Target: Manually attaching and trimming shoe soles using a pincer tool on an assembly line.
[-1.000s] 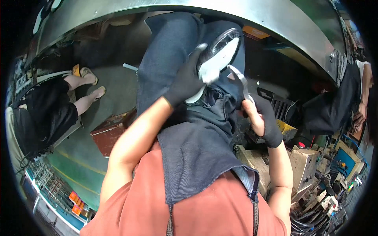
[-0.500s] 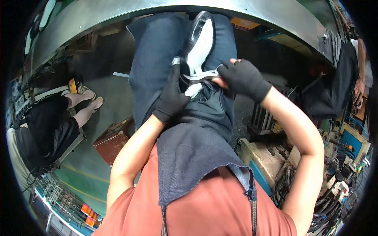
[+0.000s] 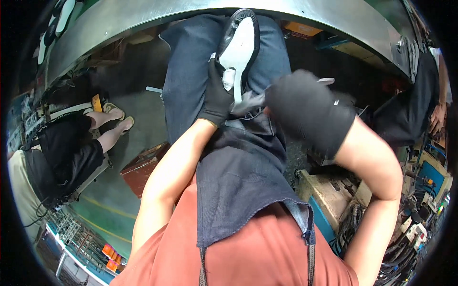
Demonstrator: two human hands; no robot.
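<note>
A black shoe (image 3: 239, 47) lies bottom up across my thighs, its pale insole facing me and its toe pointing away. A white patch (image 3: 229, 79) shows near the heel end. My left hand (image 3: 219, 97), in a black fingerless glove, is closed around the heel end from the left. To the right of the heel, my gloved right hand (image 3: 307, 109) is closed on a silver-grey metal hand tool (image 3: 250, 102). Both hand and tool are smeared by motion. The tool's tip is close to the heel end; whether it touches cannot be told.
A metal table edge (image 3: 191, 12) curves across the far side. On the floor at left stands a red-brown box (image 3: 143, 167). A seated person (image 3: 67, 148) is at far left, another person's arm (image 3: 441, 102) at far right. Machinery and cables (image 3: 353, 229) crowd the lower right.
My right hand has swung toward me and right, drawing the tool back from across the heel. The shoe has turned slightly, showing more of its pale bottom, and my left hand has shifted with it.
</note>
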